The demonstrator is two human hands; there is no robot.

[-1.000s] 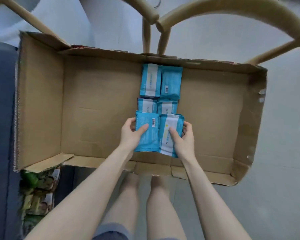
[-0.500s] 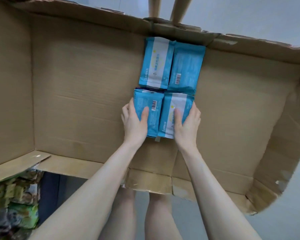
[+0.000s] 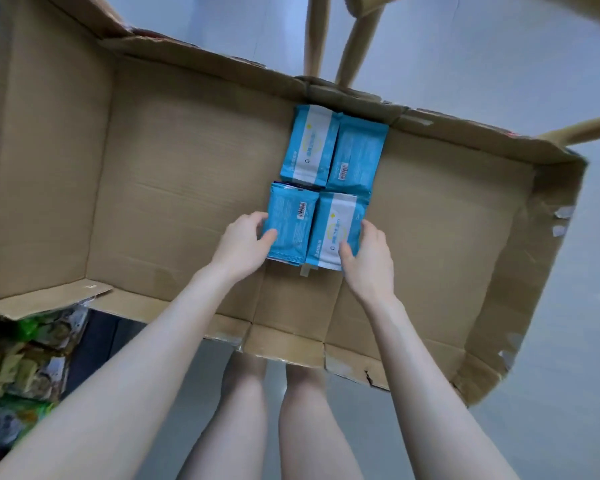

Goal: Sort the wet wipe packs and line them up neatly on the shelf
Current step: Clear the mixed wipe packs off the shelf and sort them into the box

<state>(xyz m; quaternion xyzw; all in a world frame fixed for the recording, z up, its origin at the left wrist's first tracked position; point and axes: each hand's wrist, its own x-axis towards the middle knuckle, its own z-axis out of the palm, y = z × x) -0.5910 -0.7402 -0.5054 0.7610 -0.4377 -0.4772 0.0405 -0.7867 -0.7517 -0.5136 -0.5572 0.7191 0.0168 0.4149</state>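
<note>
Centrally, four piles of blue wet wipe packs (image 3: 310, 145) lie in a two-by-two block on the floor of a wide, shallow cardboard box (image 3: 187, 161), the far pair right at its back wall. The left hand (image 3: 243, 244) grips the near left stack (image 3: 293, 223), thumb on top, fingers curled round its outer edge. The right hand (image 3: 366, 259) grips the near right stack (image 3: 335, 226) the same way. Wooden chair legs (image 3: 316, 32) show beyond the box; colourful snack packets (image 3: 25, 358) sit outside its near left corner.

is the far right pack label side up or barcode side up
Barcode side up: the far right pack lies flat in the cardboard box, its barcode showing, no white label band.
</note>
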